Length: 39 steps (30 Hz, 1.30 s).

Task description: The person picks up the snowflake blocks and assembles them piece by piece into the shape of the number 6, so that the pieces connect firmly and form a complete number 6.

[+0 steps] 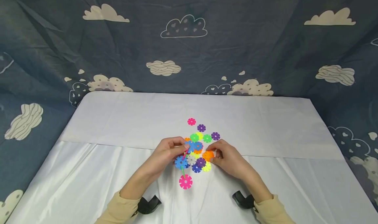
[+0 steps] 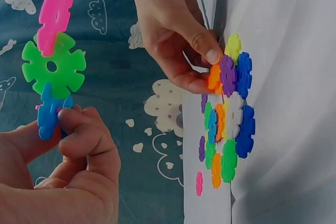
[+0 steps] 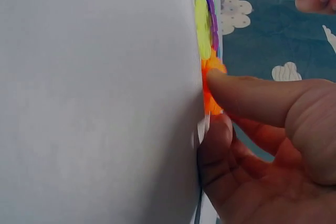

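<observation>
My left hand (image 1: 168,151) pinches a chain of notched plastic snowflake discs, raised off the table. In the left wrist view a pink disc (image 2: 55,15) slots into a green disc (image 2: 52,66), which joins a blue disc (image 2: 48,114) at the fingers. Over at the pile's right edge, my right hand (image 1: 228,158) has an orange disc (image 1: 208,156) between thumb and fingers; the right wrist view shows this orange disc (image 3: 212,85) close to the tabletop. Beside it lie a purple disc (image 1: 201,162) and a yellow disc (image 1: 207,167). The chain hides part of the pile.
Several loose discs lie spread beyond the hands, among them a pink disc (image 1: 191,121), a purple disc (image 1: 215,136) and a green disc (image 1: 207,138). A white cloth (image 1: 103,119) covers the table. Behind hangs a dark cloud-print curtain (image 1: 183,50).
</observation>
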{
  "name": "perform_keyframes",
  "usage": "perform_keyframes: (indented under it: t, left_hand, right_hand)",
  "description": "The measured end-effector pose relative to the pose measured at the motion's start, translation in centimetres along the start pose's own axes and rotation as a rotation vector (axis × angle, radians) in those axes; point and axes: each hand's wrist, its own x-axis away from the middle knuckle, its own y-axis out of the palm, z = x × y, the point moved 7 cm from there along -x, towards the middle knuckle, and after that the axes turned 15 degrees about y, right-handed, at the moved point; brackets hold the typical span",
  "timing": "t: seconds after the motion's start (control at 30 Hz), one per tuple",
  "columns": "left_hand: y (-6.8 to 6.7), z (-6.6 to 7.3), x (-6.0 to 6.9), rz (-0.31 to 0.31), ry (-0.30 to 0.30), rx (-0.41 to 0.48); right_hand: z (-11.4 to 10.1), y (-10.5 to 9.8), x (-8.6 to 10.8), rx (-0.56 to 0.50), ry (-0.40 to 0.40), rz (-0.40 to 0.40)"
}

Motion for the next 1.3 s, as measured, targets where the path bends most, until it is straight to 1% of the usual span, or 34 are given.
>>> perform_keyframes:
  t: [0.13,0.27,0.37,0.5,0.63,0.77,0.9,1.0,1.07,1.3]
  left_hand:
    - [-0.1,-0.1,0.1,0.010,-0.007,0.004]
    - [-0.1,-0.2,0.0,0.014,-0.011,0.018]
    - [-0.1,-0.2,0.0,0.015,-0.015,0.030]
    - [-0.1,-0.2,0.1,0.022,-0.024,0.040]
    - [0.1,-0.1,0.0,0.011,-0.017,0.034]
    - [0.3,0.0,0.0,-0.002,-0.007,0.022]
    - [0.3,0.0,0.1,0.000,-0.011,0.017]
    - [0.5,-0.1,0.0,-0.007,-0.012,0.018]
    - [0.6,-0.1,0.0,-0.013,-0.011,0.019]
    - [0.7,-0.2,0.1,-0.016,-0.013,0.029]
  right_hand:
    - [0.3,-0.2,-0.1,-0.015,0.051,0.006]
    - [0.4,-0.4,-0.2,-0.056,0.081,0.007]
    - [0.0,-0.7,-0.1,-0.126,0.046,0.003]
    - [-1.1,-1.3,0.4,-0.284,0.004,-0.016]
    - [-2.2,-1.8,1.1,-0.418,-0.012,-0.018]
    - [-3.2,-2.1,1.9,-0.488,-0.055,-0.003]
    - [-3.8,-2.1,2.3,-0.536,-0.095,-0.002]
    - [-4.1,-2.1,2.7,-0.554,-0.121,-0.004]
    - [-4.4,-2.1,2.9,-0.544,-0.146,0.011]
    - [-5.4,-2.3,3.6,-0.438,-0.235,0.122]
